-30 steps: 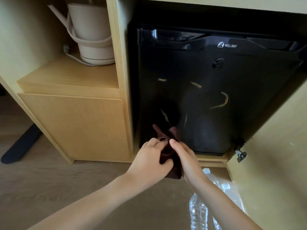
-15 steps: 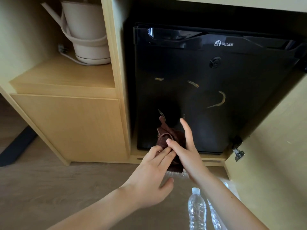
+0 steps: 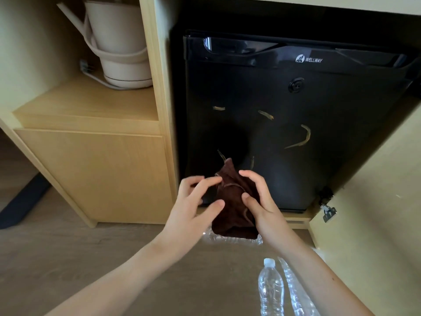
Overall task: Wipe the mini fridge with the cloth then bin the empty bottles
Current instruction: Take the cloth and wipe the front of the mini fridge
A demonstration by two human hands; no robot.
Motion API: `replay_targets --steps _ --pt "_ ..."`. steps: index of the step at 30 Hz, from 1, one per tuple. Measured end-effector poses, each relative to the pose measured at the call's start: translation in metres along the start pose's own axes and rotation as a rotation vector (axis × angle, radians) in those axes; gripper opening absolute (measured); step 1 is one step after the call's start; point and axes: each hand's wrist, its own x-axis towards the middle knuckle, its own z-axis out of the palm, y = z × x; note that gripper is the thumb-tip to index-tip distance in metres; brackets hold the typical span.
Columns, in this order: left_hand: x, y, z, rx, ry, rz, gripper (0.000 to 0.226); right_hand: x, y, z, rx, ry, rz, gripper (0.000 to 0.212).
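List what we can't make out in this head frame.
- Second bottle: right forearm covers it.
- Crinkled plastic: mostly behind the cloth.
- Left hand: fingers motion-blurred, cloth contact unclear.
- Upright bottle: base cut by bottom edge.

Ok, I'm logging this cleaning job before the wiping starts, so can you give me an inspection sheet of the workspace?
Surface: fridge door shut, black, with several pale smears across its middle; none wiped yet.
Job's things: dark brown cloth bunched up in front of the door's lower edge; two clear bottles on the floor, the nearer one upright and capped.
Clutter: crinkled clear plastic on the floor under the cloth.
Grippers: right hand grips the cloth; left hand open, fingers at the cloth's edge.
Cables: a pale cord runs from the kettle on the shelf.
Surroundings: wooden cabinet, its door open at right; wood floor.
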Motion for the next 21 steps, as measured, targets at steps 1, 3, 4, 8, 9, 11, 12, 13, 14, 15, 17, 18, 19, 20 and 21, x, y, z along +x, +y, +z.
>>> replay_targets --steps 1,3,4,8,9,11,12,13,14,15,17,18,19,20,21 --pt "0.003 0.000 0.001 -0.174 -0.093 -0.134 0.039 -0.001 -0.001 0.001 0.008 -0.024 0.007 0.043" --pt "0.006 -0.005 0.003 -0.427 -0.226 -0.266 0.050 -0.002 -0.001 0.005 0.019 -0.068 0.018 0.043" --pt "0.007 -0.007 0.005 -0.453 -0.246 -0.279 0.055 -0.003 0.000 0.007 0.020 -0.082 0.026 0.043" --pt "0.009 -0.012 0.008 -0.377 -0.180 -0.285 0.067 -0.008 0.002 0.015 0.055 -0.078 0.046 0.042" --pt "0.010 -0.012 0.008 -0.342 -0.164 -0.283 0.069 -0.010 0.003 0.017 0.071 -0.071 0.046 0.045" --pt "0.010 -0.013 0.008 -0.301 -0.157 -0.275 0.070 -0.011 0.003 0.020 0.077 -0.036 0.041 0.049" --pt "0.009 -0.014 0.007 -0.302 -0.162 -0.265 0.069 -0.011 0.003 0.021 0.066 -0.007 0.033 0.050" --pt "0.008 -0.014 0.007 -0.304 -0.173 -0.254 0.068 -0.011 0.001 0.022 0.055 0.026 0.024 0.050" --pt "0.008 -0.014 0.006 -0.307 -0.190 -0.244 0.068 -0.012 -0.001 0.022 0.050 0.057 0.015 0.050" --pt "0.008 -0.014 0.004 -0.311 -0.204 -0.230 0.068 -0.012 -0.005 0.021 0.047 0.081 0.006 0.050" --pt "0.012 -0.008 -0.003 -0.290 -0.208 -0.181 0.068 -0.011 -0.017 0.017 0.036 0.108 -0.017 0.051" --pt "0.015 -0.004 -0.008 -0.232 -0.190 -0.139 0.068 -0.010 -0.025 0.014 0.024 0.121 -0.031 0.051" --pt "0.018 0.002 -0.014 -0.141 -0.160 -0.084 0.067 -0.009 -0.034 0.010 0.007 0.138 -0.047 0.050" --pt "0.022 0.009 -0.022 -0.042 -0.118 -0.022 0.066 -0.007 -0.044 0.007 -0.012 0.160 -0.064 0.050" --pt "0.026 0.018 -0.030 0.046 -0.068 0.043 0.063 -0.006 -0.053 0.003 -0.030 0.185 -0.078 0.049"
